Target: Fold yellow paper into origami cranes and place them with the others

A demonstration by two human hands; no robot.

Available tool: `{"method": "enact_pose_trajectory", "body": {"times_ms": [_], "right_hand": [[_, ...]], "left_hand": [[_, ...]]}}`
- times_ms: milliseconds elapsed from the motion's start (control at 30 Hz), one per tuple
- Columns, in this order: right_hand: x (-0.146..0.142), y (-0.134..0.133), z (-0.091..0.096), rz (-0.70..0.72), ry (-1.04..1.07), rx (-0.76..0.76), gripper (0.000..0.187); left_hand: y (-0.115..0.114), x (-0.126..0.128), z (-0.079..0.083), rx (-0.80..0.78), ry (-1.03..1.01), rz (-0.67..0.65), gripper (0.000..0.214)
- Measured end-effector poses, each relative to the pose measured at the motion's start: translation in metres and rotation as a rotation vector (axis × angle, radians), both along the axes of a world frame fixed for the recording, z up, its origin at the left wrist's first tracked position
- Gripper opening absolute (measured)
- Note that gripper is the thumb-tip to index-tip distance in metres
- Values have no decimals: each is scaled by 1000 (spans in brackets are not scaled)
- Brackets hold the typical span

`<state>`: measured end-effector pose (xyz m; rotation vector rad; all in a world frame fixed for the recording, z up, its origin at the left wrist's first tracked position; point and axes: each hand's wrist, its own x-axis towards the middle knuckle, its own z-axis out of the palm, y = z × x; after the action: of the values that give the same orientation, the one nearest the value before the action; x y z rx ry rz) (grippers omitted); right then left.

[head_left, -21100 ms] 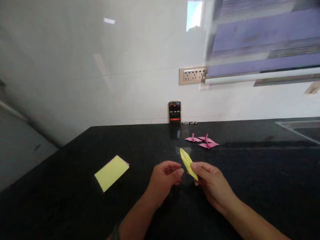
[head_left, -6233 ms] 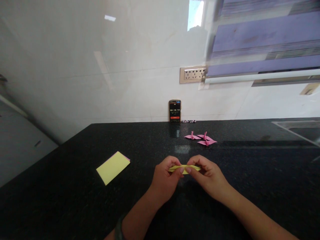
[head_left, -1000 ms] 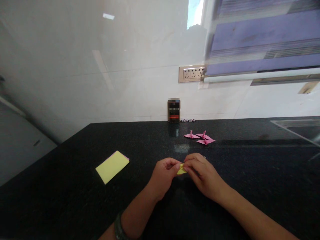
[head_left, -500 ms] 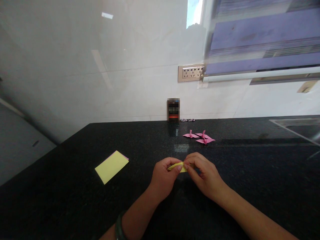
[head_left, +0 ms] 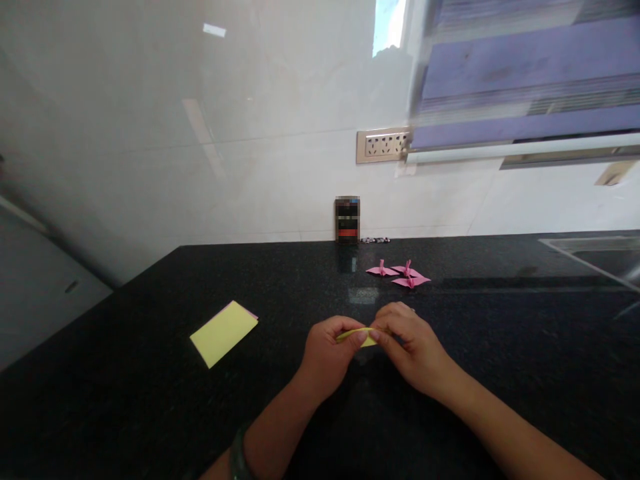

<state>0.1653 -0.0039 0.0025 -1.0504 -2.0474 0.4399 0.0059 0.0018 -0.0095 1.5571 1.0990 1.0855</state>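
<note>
Both hands meet over the black counter (head_left: 125, 400) and pinch a small folded piece of yellow paper (head_left: 361, 335). My left hand (head_left: 327, 353) grips its left end between thumb and fingers. My right hand (head_left: 413, 350) is closed on its right end, and covers most of that side. The paper is a thin flat strip held about level, just above the counter. A stack of yellow paper sheets (head_left: 223, 332) lies to the left of my hands, with a pink edge showing beneath it.
Three pink folded paper cranes (head_left: 399, 274) sit farther back on the counter. A phone (head_left: 347, 219) leans upright against the white wall, with a small beaded item (head_left: 376, 239) beside it. A socket strip (head_left: 383, 145) is on the wall. A sink edge (head_left: 590, 248) shows at far right.
Over the last second my hands stayed together on the yellow paper; the fingers shifted slightly along it and more of its left strip shows. Earlier the paper was held up at an angle.
</note>
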Motion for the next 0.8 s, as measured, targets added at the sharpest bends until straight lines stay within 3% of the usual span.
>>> {"method": "enact_pose_trajectory", "body": {"times_ms": [133, 267, 367, 500, 633, 800], "right_hand": [[0, -2, 0, 14, 151, -105, 11], [-2, -1, -6, 58, 356, -344, 48], [-6, 1, -10, 33, 389, -434, 21], [-10, 1, -12, 37, 444, -410, 8], [-12, -1, -10, 13, 539, -495, 15], [-13, -2, -7, -34, 629, -578, 18]], "left_hand": [[0, 0, 0, -195, -212, -8, 15], [0, -1, 3, -415, -545, -51, 12], [0, -1, 4, -503, -655, -124, 12], [-1, 2, 2, -538, -670, -161, 13], [-4, 6, 0, -543, -569, -157, 18], [-5, 7, 0, -544, -556, -253, 19]]}}
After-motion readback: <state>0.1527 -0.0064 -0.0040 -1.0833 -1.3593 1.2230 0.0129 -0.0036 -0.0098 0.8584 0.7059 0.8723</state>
